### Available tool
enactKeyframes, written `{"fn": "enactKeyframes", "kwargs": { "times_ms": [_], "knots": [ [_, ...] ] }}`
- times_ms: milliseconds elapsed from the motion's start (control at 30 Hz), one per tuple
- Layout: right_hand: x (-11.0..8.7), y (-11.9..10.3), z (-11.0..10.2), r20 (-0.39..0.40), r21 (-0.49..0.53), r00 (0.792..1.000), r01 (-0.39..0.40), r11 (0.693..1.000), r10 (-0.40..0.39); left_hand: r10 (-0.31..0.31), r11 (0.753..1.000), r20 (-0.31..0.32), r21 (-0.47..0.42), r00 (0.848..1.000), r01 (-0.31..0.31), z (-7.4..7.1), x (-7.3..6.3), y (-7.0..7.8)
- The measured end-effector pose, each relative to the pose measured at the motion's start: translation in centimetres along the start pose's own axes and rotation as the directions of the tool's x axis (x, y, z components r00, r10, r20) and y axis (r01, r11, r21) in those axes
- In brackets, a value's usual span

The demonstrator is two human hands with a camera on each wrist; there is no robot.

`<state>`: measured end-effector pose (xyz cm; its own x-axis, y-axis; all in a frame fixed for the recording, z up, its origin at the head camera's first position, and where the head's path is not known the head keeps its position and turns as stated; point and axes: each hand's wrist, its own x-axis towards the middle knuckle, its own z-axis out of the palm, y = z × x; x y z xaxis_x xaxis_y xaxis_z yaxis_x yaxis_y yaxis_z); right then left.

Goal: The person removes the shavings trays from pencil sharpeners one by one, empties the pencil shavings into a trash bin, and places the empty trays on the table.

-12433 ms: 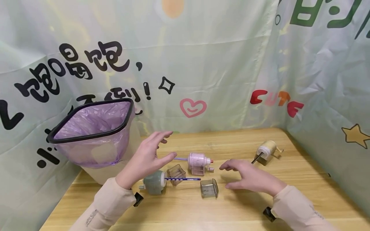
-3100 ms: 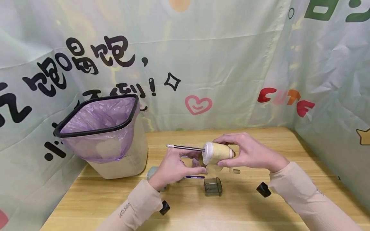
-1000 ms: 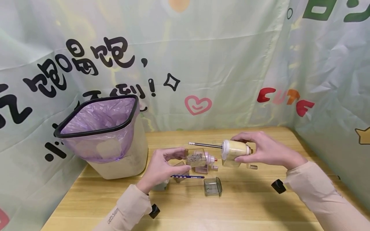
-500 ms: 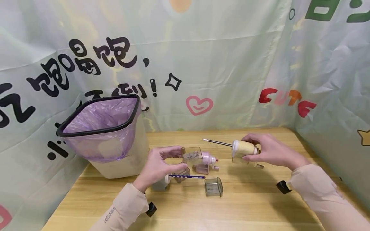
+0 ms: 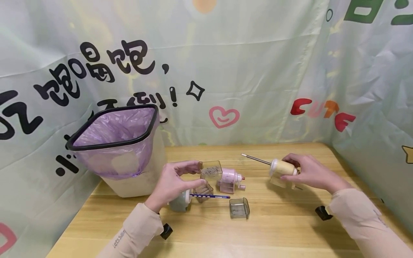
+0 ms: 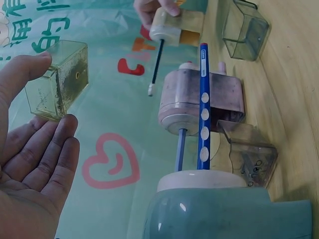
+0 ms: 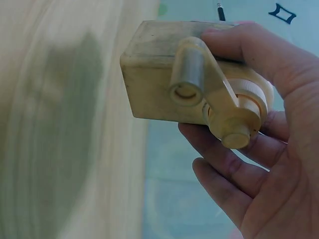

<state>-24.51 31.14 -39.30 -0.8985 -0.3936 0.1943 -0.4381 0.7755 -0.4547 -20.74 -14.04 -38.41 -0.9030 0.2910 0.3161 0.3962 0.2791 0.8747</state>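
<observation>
Between thumb and fingers my left hand [image 5: 175,182] pinches a clear shavings drawer [image 5: 211,170] with grey shavings inside, held above the table. My right hand [image 5: 309,172] grips a yellow crank pencil sharpener [image 5: 283,170] by its crank end. A black pencil [image 5: 256,158] with a white tip sticks out of its front. In the right wrist view the sharpener's crank handle [image 7: 187,74] faces the camera. Below my left hand lie a blue-green sharpener [image 5: 179,202] holding a blue pencil [image 5: 209,196], and a pink sharpener [image 5: 227,180] behind it.
A bin [image 5: 142,179] with a purple liner stands at the left. An open clear drawer [image 5: 239,208] sits on the front middle of the table [image 5: 274,229]. Another drawer [image 5: 204,191] lies between the blue-green and pink sharpeners. Printed cloth [image 5: 251,71] hangs behind the table.
The drawer came off the yellow sharpener into my left hand. My right hand has carried the sharpener rightward and slightly lower, while my left hand has drifted a little left with the drawer.
</observation>
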Motion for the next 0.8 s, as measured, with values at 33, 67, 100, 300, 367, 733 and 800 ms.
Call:
{"fn": "enactKeyframes", "kwargs": {
  "times_ms": [33,67,100,300,367,733,800],
  "knots": [
    [-0.1,0.3,0.1,0.002,0.004,1.000,-0.008,1.000,0.008,0.002,1.000,-0.003,0.003,1.000,-0.002,-0.1,0.0,0.0],
    [-0.1,0.5,0.2,0.006,0.011,1.000,-0.016,1.000,0.016,0.002,1.000,-0.008,0.009,1.000,-0.002,-0.1,0.0,0.0],
    [-0.2,0.8,0.2,0.006,0.015,1.000,-0.026,1.000,0.026,0.003,1.000,-0.013,0.013,1.000,-0.003,-0.2,-0.1,0.0],
    [-0.7,2.1,0.9,0.002,-0.002,0.999,-0.049,0.999,0.049,-0.008,1.000,-0.040,0.024,0.999,0.009,-0.7,-0.3,0.0],
    [-0.8,2.4,1.0,0.002,-0.013,0.998,-0.055,0.998,0.056,-0.006,1.000,-0.046,0.024,0.999,0.007,-0.9,-0.4,0.1],
    [-0.8,3.6,1.1,-0.016,-0.012,0.997,-0.073,0.997,0.073,-0.028,1.000,-0.080,0.009,0.996,0.029,-1.6,-0.7,-0.1],
    [-1.0,3.8,1.2,-0.018,-0.008,0.997,-0.076,0.997,0.076,-0.041,0.999,-0.084,0.003,0.996,0.041,-1.6,-0.8,-0.3]
  ]
}}
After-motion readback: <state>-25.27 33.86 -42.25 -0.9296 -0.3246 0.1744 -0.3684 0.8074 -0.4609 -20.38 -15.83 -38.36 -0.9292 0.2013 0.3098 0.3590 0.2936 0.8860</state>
